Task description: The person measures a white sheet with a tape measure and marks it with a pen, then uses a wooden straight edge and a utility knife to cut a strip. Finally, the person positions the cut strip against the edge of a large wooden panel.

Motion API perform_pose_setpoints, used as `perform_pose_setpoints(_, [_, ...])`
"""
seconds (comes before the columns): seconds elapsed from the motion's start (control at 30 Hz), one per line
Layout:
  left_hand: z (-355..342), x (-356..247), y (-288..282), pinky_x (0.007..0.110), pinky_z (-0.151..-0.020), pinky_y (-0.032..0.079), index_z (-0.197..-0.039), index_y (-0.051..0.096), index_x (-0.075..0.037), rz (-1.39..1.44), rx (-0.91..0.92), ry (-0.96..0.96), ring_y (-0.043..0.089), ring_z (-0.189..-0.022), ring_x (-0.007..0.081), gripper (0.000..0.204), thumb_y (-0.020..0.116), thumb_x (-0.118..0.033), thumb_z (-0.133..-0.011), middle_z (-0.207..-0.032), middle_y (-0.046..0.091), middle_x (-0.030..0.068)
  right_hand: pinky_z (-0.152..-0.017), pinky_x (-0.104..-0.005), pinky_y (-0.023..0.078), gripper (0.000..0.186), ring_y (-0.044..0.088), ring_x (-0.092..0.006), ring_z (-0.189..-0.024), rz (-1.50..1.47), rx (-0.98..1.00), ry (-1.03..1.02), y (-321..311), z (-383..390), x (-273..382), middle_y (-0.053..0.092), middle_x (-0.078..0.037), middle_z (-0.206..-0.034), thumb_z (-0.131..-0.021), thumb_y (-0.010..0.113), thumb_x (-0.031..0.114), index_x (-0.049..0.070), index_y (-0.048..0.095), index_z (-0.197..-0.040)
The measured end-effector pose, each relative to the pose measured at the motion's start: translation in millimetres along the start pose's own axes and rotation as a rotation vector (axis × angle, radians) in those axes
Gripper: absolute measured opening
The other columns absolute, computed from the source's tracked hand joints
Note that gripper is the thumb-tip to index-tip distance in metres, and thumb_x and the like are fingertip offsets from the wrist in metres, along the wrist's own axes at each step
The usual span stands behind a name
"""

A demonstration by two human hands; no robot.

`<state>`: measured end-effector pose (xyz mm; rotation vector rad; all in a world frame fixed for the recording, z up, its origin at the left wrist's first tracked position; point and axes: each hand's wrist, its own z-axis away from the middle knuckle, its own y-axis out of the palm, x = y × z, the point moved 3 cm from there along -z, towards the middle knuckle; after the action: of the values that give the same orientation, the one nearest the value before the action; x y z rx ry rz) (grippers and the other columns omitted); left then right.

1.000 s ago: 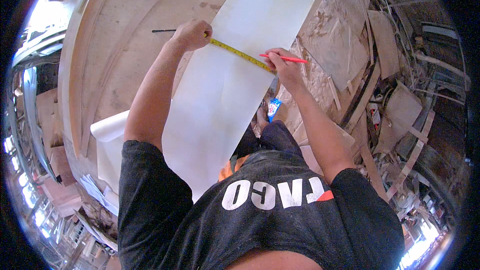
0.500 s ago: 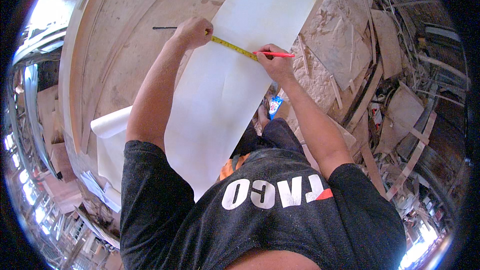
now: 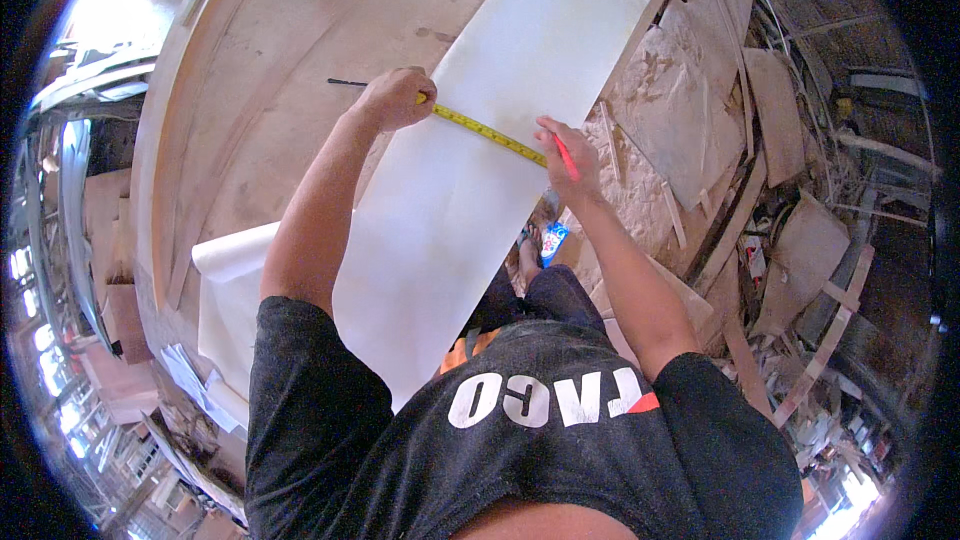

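Measuring appeared in progress: the left hand [image 3: 398, 100] clenched a narrow yellow tape measure [image 3: 490, 133], the right hand [image 3: 580, 154] grasped a slim red pen [image 3: 566, 157], a long white flexible sheet [image 3: 460, 202] lay between them, and marking, I judged, required tautness.

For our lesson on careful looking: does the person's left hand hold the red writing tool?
No: the red writing tool is in the right hand, while the left hand holds the yellow measuring tape.
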<state>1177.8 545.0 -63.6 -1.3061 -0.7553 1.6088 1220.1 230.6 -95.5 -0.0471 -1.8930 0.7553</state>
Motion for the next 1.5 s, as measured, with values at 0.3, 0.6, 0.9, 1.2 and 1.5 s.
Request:
perform_pose_setpoints(0.3, [59.9, -67.8, -19.8, 0.044, -0.084, 0.056, -0.095, 0.073, -0.009, 0.076, -0.03, -0.162, 0.068, -0.095, 0.0336, 0.017, 0.064, -0.021, -0.085, -0.1, 0.071, 0.0113, -0.073, -0.0312, 0.054, 0.02, 0.069, -0.0194, -0.08, -0.034, 0.189, 0.139, -57.5, 53.2, 11.8, 0.072, -0.012, -0.092, -0.092, 0.07, 0.012, 0.002, 0.072, -0.108])
perform_pose_setpoints(0.6, [171.5, -183.8, -16.4, 0.035, -0.079, 0.055, -0.128, 0.066, -0.008, 0.68, -0.383, -0.181, 0.068, -0.087, 0.0209, 0.067, 0.09, -0.037, -0.073, -0.097, 0.068, 0.0108, -0.075, -0.0309, 0.053, 0.031, 0.066, -0.0161, -0.085, -0.478, 0.612, 0.095, -53.2, 31.8, 135.5, 0.07, -0.008, -0.098, -0.083, 0.08, 0.01, 0.005, 0.07, -0.111])
perform_pose_setpoints(0.9, [305.2, -205.9, 63.4, 0.031, -0.091, 0.052, -0.157, 0.031, -0.012, 1.565, -0.88, -0.454, 0.062, -0.103, 0.0176, 0.079, 0.069, -0.044, -0.095, -0.118, 0.055, 0.0079, -0.092, -0.0374, 0.052, 0.045, 0.064, -0.0232, -0.104, -0.382, 0.956, -0.535, 15.7, 91.7, 234.3, 0.071, -0.007, -0.107, -0.079, 0.086, 0.02, 0.003, 0.068, -0.117])
perform_pose_setpoints(1.2, [464.9, -259.9, 143.9, 0.033, -0.077, 0.057, -0.114, 0.071, 0.001, 0.943, -1.176, -1.123, 0.071, -0.086, 0.0206, 0.044, 0.08, -0.032, -0.086, -0.097, 0.072, 0.0143, -0.07, -0.0292, 0.058, 0.031, 0.066, -0.0191, -0.086, -0.732, 0.751, 0.685, 147.5, 24.5, 160.8, 0.066, -0.007, -0.102, -0.091, 0.076, 0.027, 0.007, 0.065, -0.113])
perform_pose_setpoints(1.5, [572.3, -318.8, 216.2, 0.031, -0.074, 0.057, -0.109, 0.071, 0.004, 0.852, -1.3, -1.391, 0.07, -0.081, 0.0182, 0.036, 0.079, -0.023, -0.086, -0.092, 0.071, 0.0134, -0.061, -0.0326, 0.056, 0.042, 0.065, -0.0189, -0.087, -0.474, 0.609, 0.609, 297.9, -57.0, 119.6, 0.064, -0.009, -0.108, -0.088, 0.079, 0.028, 0.006, 0.059, -0.117])
